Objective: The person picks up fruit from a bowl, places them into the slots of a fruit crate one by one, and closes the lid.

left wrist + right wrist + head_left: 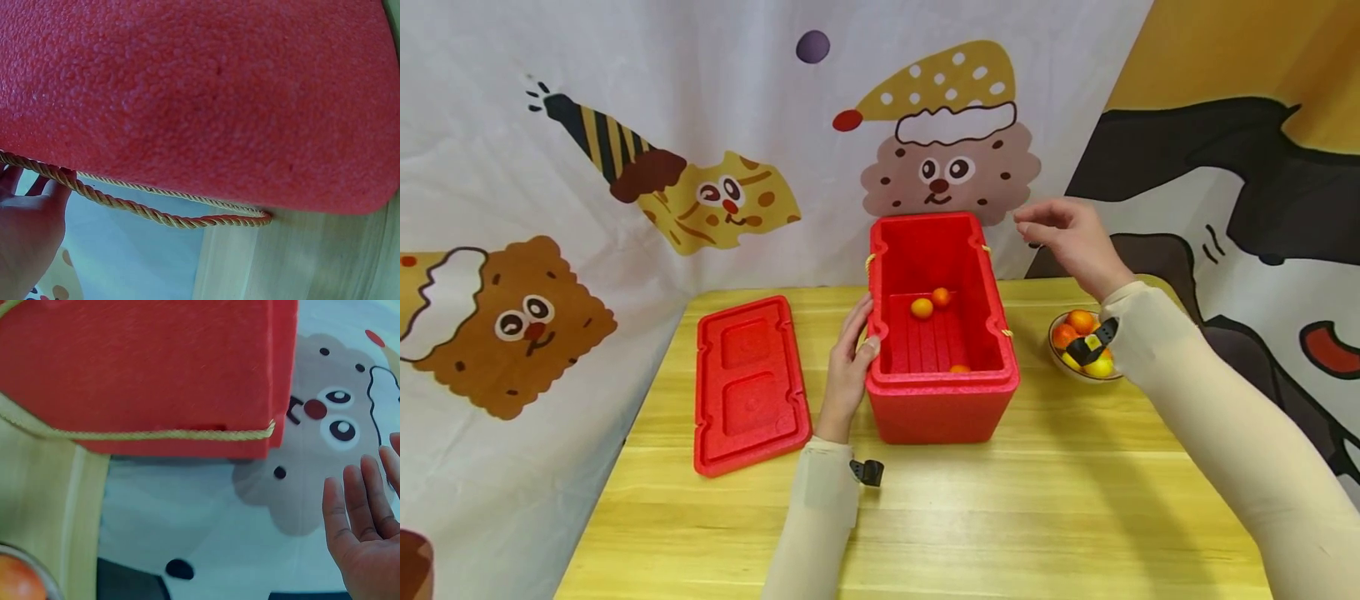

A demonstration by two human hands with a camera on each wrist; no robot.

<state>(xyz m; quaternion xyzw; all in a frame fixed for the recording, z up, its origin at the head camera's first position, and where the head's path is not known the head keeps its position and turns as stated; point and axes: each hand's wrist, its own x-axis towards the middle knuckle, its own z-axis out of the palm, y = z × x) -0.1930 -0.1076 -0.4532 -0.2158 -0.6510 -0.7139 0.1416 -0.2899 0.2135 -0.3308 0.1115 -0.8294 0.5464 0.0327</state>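
Two hands work around a red box [943, 414], which stands uncovered on the wooden counter [947, 517] between them. The left hand [847, 367] rests against the box's side, its fingers extended along the outer wall and its thumb at the rim; a twisted cord [156, 215] crosses in front of its fingers, and whether they hook it I cannot tell. The right hand [1075, 242] is raised in the air past the far right corner, apart from the box, its fingers extended and slightly spread. Inside the box, between the hands, lie three small orange fruits [922, 308], the nearest partly hidden by the front wall. Below the right wrist sits a bowl [1081, 374] of orange and yellow fruit [1081, 322]. To the left hand's left, a red lid [752, 387] lies flat.
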